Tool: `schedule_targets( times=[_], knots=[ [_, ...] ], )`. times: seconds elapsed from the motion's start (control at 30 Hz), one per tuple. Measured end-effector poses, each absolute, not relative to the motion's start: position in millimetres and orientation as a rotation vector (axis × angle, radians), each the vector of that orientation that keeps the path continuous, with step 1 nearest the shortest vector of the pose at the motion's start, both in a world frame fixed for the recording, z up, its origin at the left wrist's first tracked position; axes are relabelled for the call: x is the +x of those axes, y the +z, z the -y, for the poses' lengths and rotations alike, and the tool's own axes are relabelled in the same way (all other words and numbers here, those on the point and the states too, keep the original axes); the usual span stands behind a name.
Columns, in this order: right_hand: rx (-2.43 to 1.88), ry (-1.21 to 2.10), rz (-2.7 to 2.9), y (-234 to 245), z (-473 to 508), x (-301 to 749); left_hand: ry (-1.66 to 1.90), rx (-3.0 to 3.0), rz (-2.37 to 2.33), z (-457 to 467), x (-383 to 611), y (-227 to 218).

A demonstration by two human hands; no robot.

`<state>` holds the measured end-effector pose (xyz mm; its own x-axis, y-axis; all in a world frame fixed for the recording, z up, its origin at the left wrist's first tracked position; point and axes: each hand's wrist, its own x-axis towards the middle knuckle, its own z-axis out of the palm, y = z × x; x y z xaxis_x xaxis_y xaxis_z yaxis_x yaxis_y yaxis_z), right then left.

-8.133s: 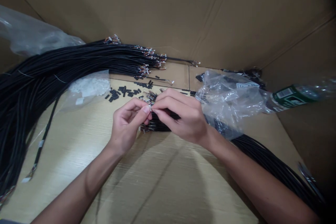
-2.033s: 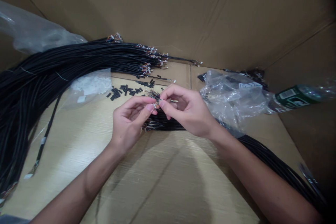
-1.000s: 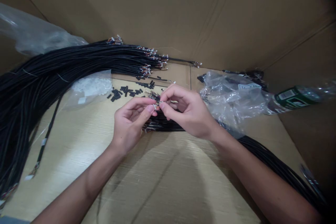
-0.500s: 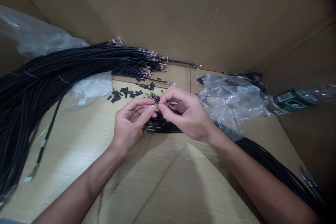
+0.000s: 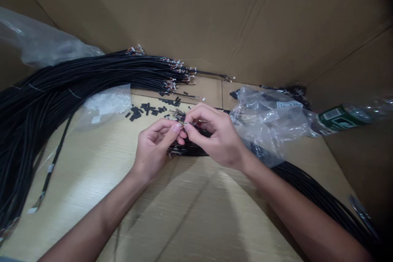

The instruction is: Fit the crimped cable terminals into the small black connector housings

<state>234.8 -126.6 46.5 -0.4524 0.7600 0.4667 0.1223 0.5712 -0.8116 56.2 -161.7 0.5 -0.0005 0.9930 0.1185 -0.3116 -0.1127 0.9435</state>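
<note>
My left hand is closed, thumb and forefinger pinching a small whitish connector that is mostly covered by the fingertips. Right beside it, my right hand pinches a thin wire end between thumb and forefinger. The fingertips of both hands nearly meet. Below and behind them lies a bundle of black cables with bare-looking wire ends fanning out to the left. Short black tube pieces are scattered just beyond my left hand. A clear bag of small white connectors rests to their left.
A large bundle of black cables with white plugs covers the left and back. One short cable lies apart. To the right are a crumpled plastic bag, a bottle with a green label and metal tweezers or scissors. Cardboard walls surround the surface.
My left hand has shifted very slightly to the right, and its fingers have curled a little closer to my right hand. Both pinches stay in place.
</note>
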Motion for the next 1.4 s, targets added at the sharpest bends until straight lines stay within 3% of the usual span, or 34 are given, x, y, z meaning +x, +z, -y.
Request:
schedule_targets(
  times=[0.33,0.67,1.03,1.4],
  knots=[
    [-0.695,0.846,1.920,41,128,232,1.432,1.060,-0.899,163,57,2],
    [-0.728,1.091,1.725,38,129,228,1.440,1.187,-0.999,165,56,13],
    [-0.744,0.813,1.949,43,127,232,1.437,1.177,-1.004,167,57,13],
    [-0.865,0.958,1.774,40,137,223,1.524,1.231,-1.038,170,59,12]
  ],
)
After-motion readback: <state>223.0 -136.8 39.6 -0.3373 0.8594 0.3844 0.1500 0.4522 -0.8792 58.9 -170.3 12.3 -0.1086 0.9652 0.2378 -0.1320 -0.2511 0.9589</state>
